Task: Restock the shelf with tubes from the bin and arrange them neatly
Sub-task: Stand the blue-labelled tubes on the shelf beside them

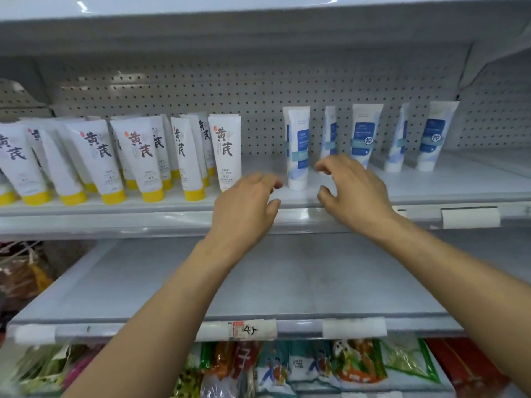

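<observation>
A: What is sitting on the white shelf (431,192)?
B: Yellow-capped tubes (143,159) are crowding its left part, standing cap-down; five blue-labelled tubes (297,147) are standing spaced apart along the right, cap-down too.

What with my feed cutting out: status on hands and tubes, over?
Left hand and right hand open, empty, flanking front blue-label tube. Tube upright on shelf, ungripped. Nothing in the way.
</observation>
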Demonstrator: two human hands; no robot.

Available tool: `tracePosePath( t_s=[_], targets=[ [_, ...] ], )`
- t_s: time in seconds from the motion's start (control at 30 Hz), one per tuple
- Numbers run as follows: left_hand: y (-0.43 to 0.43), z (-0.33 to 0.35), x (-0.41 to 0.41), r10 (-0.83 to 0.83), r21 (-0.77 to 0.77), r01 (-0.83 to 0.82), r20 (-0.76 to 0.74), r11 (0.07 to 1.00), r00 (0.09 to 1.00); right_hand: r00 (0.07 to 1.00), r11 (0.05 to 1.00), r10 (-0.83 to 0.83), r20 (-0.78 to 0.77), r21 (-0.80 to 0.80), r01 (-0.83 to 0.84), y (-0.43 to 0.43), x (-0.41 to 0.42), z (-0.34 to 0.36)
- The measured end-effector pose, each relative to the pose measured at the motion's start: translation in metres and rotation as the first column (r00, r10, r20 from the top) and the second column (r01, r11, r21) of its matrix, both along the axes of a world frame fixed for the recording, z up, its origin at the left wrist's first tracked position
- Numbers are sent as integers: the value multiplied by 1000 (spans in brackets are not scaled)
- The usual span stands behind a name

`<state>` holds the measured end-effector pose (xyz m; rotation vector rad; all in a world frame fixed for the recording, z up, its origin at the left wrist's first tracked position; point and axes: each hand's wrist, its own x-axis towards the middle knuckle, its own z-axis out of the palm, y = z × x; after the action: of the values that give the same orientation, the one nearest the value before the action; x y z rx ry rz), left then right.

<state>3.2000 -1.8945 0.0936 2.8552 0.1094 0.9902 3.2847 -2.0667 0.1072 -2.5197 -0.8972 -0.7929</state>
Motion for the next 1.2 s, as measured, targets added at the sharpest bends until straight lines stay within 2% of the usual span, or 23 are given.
tracePosePath(
  t_s=[0.1, 0.2, 0.47, 0.6, 0.73, 0.8, 0.93, 1.1, 1.2],
  targets=[
    [-6, -16, -34, 30, -22, -30, -11, 999, 1000, 998, 997, 42, 52, -63, -39, -16, -26, -18],
    [-12, -36, -64, 58, -5, -59, -86, 998, 995, 991, 987, 119, 55, -114, -112, -23, -53, -43],
    [5, -116, -147, 208, -77, -244, -319, 967, 925, 931, 912, 297, -211, -227, -342, 20, -119, -119],
    [44, -163, -197, 309, -142, -412, -458, 900, 833, 857, 824, 392, -335, -285, -489, 75, -147, -158],
    [101, -206, -248, 324, -212, -531, -594, 820, 737, 763, 737, 448, -466, -291, -610, 150, -179, -194],
    [136, -226, -274, 322, -262, -599, -647, 756, 691, 717, 696, 470, -515, -283, -660, 192, -197, -214],
    [213, -269, -320, 332, -356, -743, -726, 567, 602, 619, 640, 456, -639, -248, -728, 283, -232, -258],
    [318, -347, -356, 258, -431, -850, -821, 304, 509, 476, 536, 255, -841, -287, -794, 393, -267, -346],
    [367, -410, -363, 228, -435, -893, -864, 115, 450, 400, 520, 112, -909, -289, -803, 443, -282, -402]
  ],
)
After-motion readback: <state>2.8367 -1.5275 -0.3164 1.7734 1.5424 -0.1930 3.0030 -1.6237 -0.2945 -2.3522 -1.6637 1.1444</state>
